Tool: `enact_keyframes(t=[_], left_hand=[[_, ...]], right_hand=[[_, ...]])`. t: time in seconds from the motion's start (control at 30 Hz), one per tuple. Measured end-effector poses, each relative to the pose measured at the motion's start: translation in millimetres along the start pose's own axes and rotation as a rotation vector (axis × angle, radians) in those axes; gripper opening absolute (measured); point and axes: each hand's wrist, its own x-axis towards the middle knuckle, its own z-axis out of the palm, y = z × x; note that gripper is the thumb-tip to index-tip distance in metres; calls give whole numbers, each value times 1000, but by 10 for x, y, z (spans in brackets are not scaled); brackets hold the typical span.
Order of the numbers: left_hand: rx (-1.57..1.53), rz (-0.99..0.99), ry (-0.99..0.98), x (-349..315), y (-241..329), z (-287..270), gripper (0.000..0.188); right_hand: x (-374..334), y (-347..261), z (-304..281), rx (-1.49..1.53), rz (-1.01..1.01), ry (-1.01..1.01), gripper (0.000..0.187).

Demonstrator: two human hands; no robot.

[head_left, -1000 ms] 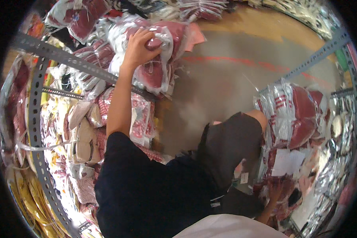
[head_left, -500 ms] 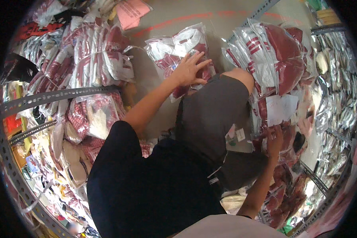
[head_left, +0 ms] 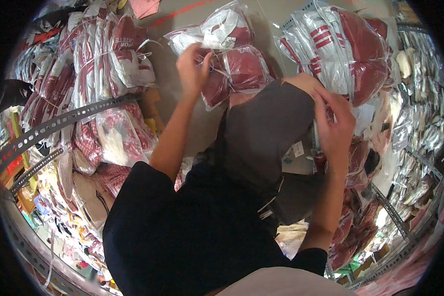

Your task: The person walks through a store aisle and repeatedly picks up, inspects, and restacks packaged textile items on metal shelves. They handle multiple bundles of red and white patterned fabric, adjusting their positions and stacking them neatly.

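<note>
On the floor ahead of me lies a string-tied bundle of maroon and white garments (head_left: 246,64) in clear plastic bags. My left hand (head_left: 193,69) is at the bundle's left edge, thumb and forefinger apart; its other fingers are partly hidden. My right hand (head_left: 334,118) is beside my bent knee, fingers stretched toward it and apart, with nothing visible in them. Just beyond that hand stands a larger tied stack of bagged maroon and white garments (head_left: 367,61). A white paper (head_left: 364,118) on the packs below it is partly covered by the hand.
Grey perforated metal bars (head_left: 64,121) cross the left side. More bagged maroon and white garments (head_left: 103,59) are piled there, with red checked packs (head_left: 121,133) below. Shelves of clear-bagged garments (head_left: 419,108) line the right. A pink piece (head_left: 145,7) lies at the top.
My left hand has lifted off the top of the bundle and shifted to its left edge. My right hand has risen from the lower right packs to beside my knee. The view has shifted slightly.
</note>
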Motion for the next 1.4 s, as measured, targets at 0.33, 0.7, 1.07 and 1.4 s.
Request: enact_keyframes(t=[0.33, 0.7, 1.07, 1.4], left_hand=[[413, 59, -151, 87, -550, -187, 145], [-173, -359, 336, -302, -592, -167, 74], [-173, -97, 95, -716, -600, 413, 133], [-542, -829, -55, -305, -444, -120, 97]], right_hand=[[679, 834, 2037, 16, 132, -798, 33], [926, 1389, 2363, -9, 449, -507, 59], [1425, 873, 2448, 152, 629, -690, 99], [1197, 601, 2466, 292, 837, -527, 119]])
